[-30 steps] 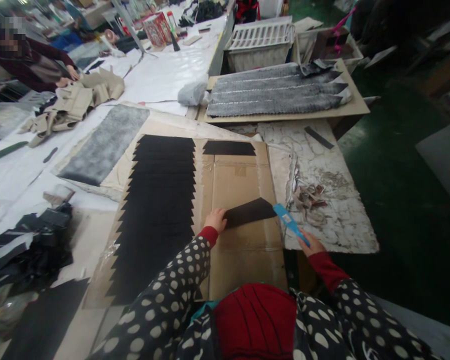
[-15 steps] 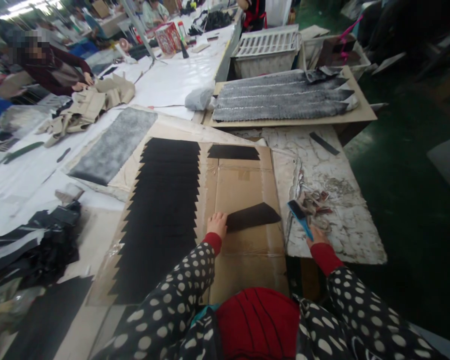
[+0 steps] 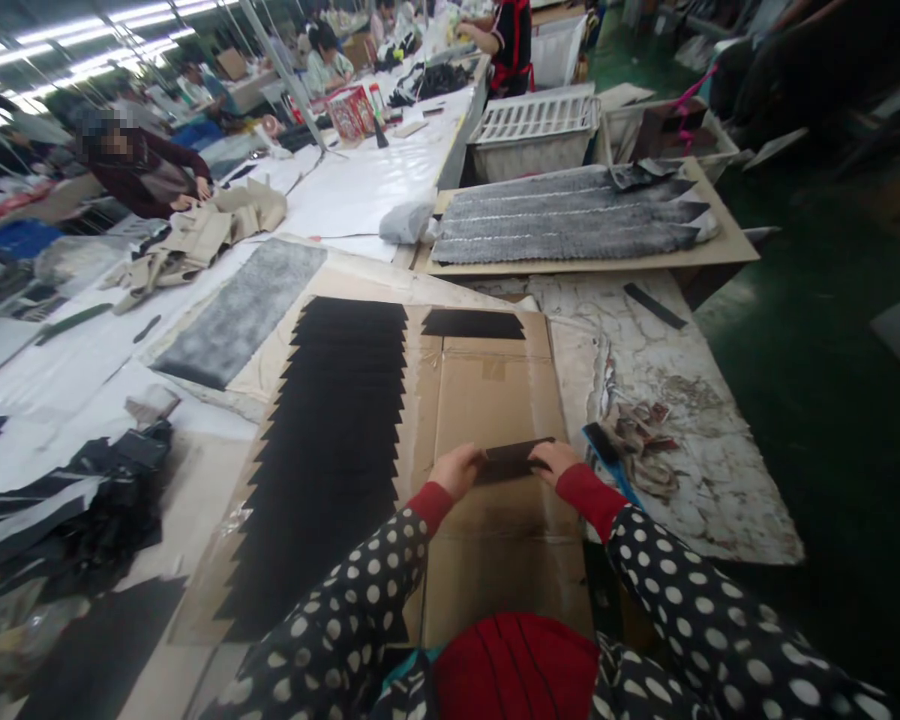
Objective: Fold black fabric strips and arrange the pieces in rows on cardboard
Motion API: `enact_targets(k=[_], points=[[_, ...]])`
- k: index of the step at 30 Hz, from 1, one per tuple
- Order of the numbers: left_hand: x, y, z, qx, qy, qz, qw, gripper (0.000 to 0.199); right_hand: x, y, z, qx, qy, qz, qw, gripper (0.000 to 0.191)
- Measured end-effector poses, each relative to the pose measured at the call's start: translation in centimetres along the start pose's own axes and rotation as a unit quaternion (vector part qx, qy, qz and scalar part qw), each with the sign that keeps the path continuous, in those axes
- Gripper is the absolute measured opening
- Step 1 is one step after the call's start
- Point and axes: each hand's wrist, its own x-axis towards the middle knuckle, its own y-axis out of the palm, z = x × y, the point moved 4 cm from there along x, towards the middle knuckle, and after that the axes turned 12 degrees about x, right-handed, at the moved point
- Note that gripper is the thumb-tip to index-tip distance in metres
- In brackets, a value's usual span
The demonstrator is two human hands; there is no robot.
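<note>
A dark fabric piece (image 3: pixel 511 460) spans the gap between my hands, over the cardboard sheet (image 3: pixel 487 575). My left hand (image 3: pixel 459 470) grips its left end, fingers closed on it. At the other end my right hand (image 3: pixel 556 460) pinches it, with the fingertips partly hidden. To the left, overlapping black pieces with pointed ends (image 3: pixel 337 440) form a long row on the cardboard. One more black strip (image 3: pixel 474 323) lies near the cardboard's far edge. The blue-handled brush (image 3: pixel 611 460) rests to the right of my right hand, beside a heap of scraps.
Scraps (image 3: pixel 652 440) lie on the stained board (image 3: pixel 750 500) at right. Grey-coated strips (image 3: pixel 562 220) cover a panel at the back. Black material (image 3: pixel 82 500) is piled at left. A co-worker (image 3: pixel 146 165) handles beige pieces (image 3: pixel 210 230) across the table.
My right hand has let go of the brush on the scrap board and moved left to the dark piece. That piece, flat before under my left hand, is now held at both ends.
</note>
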Motion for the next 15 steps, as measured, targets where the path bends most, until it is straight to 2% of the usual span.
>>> enact_targets(k=[3, 7, 11, 15], points=[[0.5, -1.1, 2.0, -0.034, -0.031, -0.030, 0.999, 0.016, 0.9, -0.8, -2.6, 0.031, 0.043, 0.003, 0.999, 0.020], [2.1, -2.5, 5.1, -0.079, -0.083, -0.063, 0.991, 0.016, 2.3, -1.9, -5.6, 0.096, 0.094, -0.025, 0.991, 0.023], [5.1, -3.8, 8.1, -0.124, -0.130, -0.081, 0.980, 0.031, 5.5, -2.9, -6.3, 0.169, 0.125, -0.079, 0.974, 0.032], [9.5, -5.0, 11.5, -0.155, -0.178, -0.100, 0.967, 0.042, 10.1, -4.2, -6.3, 0.218, 0.150, -0.142, 0.954, 0.032]])
